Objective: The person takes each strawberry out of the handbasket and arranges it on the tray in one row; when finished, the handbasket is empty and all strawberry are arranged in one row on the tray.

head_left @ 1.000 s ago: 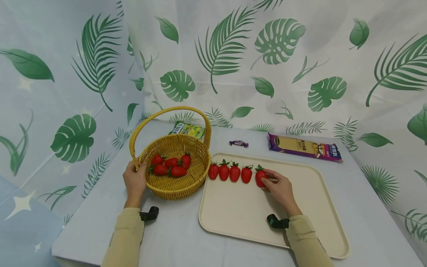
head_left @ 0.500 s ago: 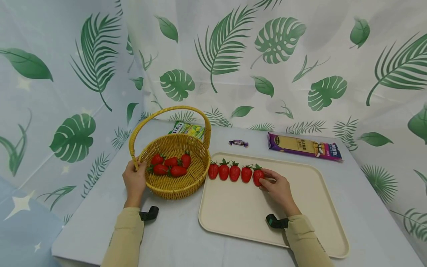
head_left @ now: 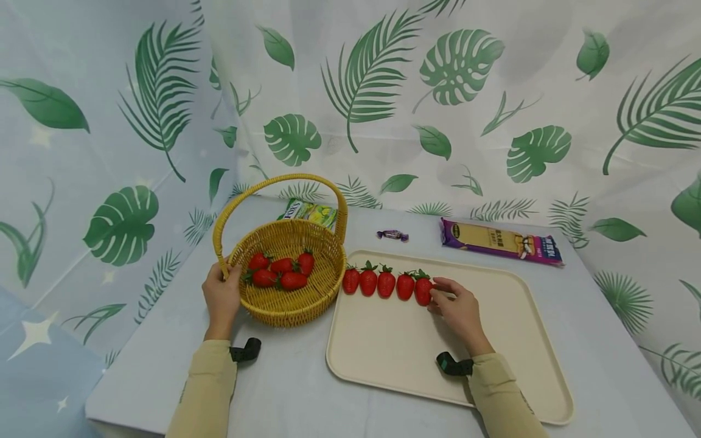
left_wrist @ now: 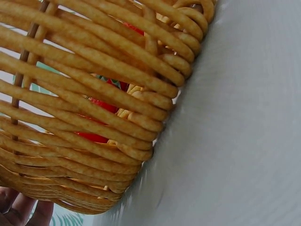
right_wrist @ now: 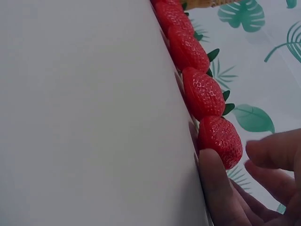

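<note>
My left hand [head_left: 221, 303] grips the yellow wicker basket [head_left: 287, 313] at its left rim, by the foot of the handle. Several red strawberries [head_left: 293, 280] lie inside it; the left wrist view catches bits of strawberry [left_wrist: 94, 137] through the weave. On the beige tray [head_left: 394, 359], several strawberries stand in a row along the far edge, leaves pointing away. The rightmost strawberry [head_left: 423, 292] is beside my right hand [head_left: 461, 311]. In the right wrist view the thumb [right_wrist: 214, 172] lies against or very near that strawberry, while the other fingers [right_wrist: 273, 150] are apart from it.
Behind the basket lies a green and yellow packet [head_left: 312, 213]. A small purple wrapped candy [head_left: 392, 235] sits beyond the tray, with a long purple and yellow package [head_left: 501, 242] to its right. Leaf-patterned cloth [head_left: 383, 91] hangs behind the white table [head_left: 285, 389].
The rightmost strawberry has moved left, up against its neighbour in the row. My right fingers have since loosened from it and drawn slightly right. The left hand stays on the basket.
</note>
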A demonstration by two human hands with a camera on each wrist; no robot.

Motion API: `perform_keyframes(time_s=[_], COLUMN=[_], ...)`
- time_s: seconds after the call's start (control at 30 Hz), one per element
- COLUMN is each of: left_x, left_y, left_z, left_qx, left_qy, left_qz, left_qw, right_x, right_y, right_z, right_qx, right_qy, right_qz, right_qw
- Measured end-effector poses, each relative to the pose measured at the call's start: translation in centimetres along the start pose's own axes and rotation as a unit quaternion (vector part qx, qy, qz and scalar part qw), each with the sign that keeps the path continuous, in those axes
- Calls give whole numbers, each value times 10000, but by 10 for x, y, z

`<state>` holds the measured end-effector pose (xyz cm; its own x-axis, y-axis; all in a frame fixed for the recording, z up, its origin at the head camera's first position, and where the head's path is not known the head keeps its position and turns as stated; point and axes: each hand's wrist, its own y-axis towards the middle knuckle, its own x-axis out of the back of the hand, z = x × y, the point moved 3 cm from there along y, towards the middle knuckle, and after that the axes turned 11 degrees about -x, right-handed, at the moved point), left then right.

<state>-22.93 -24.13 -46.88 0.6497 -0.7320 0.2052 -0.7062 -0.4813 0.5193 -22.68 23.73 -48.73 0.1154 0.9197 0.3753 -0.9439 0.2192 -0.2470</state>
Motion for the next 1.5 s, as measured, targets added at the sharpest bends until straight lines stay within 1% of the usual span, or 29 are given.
perform_keyframes(time_s=[0.1,0.2,0.23,0.3,0.37,0.47,0.5,0.6,0.73,0.83,0.9,1.03,1.13,1.27,1.33,1.5], left_x=[-1,-2,-2,-3,-3,-2,-2,-1,0,1,1,1,1,1,1,1], left_y=[0,1,1,1,0,0,0,0,0,-1,-1,-1,-2,-2,-2,-1], left_z=[0,0,0,1,2,1,1,1,1,1,1,-1,0,1,2,1], left_qx=[-13,-17,-16,-19,-14,10,18,41,10,-57,-102,-160,-166,-137,-125,-159], left_qy=[11,2,4,2,2,-18,-25,-47,-22,-7,-14,-32,-49,-52,-69,-135], left_qz=[15,34,41,37,31,28,26,16,-30,-21,-4,4,-14,-5,-25,-55], left_qw=[10000,10000,10000,10000,10000,10000,10000,10000,10000,10000,9999,9999,9998,9999,9999,9998], right_x=[3,5,4,0,-7,-22,-27,-43,-65,-82,-95,-121,-139,-161,-173,-199], right_y=[-3,-7,-8,-11,-15,-24,-28,-46,-66,-71,-67,-53,-47,-45,-44,-37], right_z=[2,6,8,13,21,39,47,76,112,128,131,131,131,135,138,147], right_qx=[28,217,305,541,761,1055,1141,1553,2157,2329,2354,2499,2481,2404,2464,2609], right_qy=[69,225,320,537,757,988,993,853,508,490,495,510,457,121,-102,-575], right_qz=[-444,-854,-915,-908,-745,-332,-180,222,661,1082,1294,1552,1770,2106,2252,2379], right_qw=[9990,9959,9948,9929,9914,9889,9883,9839,9729,9652,9620,9544,9513,9475,9426,9338])
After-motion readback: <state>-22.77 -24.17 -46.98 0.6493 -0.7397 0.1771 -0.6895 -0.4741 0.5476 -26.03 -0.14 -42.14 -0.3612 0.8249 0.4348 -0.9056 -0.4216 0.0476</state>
